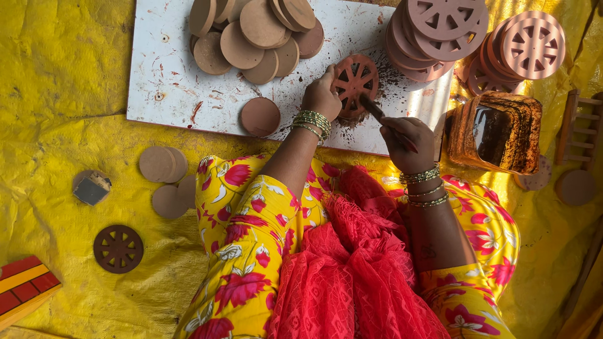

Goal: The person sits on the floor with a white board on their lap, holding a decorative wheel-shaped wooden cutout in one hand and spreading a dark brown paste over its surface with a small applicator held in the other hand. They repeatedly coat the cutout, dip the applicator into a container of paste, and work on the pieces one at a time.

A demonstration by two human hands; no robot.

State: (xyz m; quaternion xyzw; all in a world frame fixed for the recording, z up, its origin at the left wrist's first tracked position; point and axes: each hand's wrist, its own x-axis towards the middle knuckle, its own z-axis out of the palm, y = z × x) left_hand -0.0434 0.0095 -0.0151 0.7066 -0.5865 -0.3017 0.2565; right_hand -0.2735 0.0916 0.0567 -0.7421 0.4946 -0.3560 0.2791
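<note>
On the white board (169,88) lies a reddish clay wheel disc (355,78) with cut-out spokes. My left hand (321,95) grips its left edge and holds it down. My right hand (408,142) is closed around a thin dark carving tool (373,108) whose tip touches the disc's lower right part. Dark clay crumbs lie scattered around the disc. A single plain round clay disc (260,116) sits to the left of my left hand, near the board's front edge.
Plain clay discs (254,37) are piled at the board's far side. Stacks of finished spoked wheels (443,31) stand at the right. A dark orange-rimmed bowl (496,132) sits beside my right hand. Loose discs (164,166) and a dark wheel (118,248) lie on the yellow sheet.
</note>
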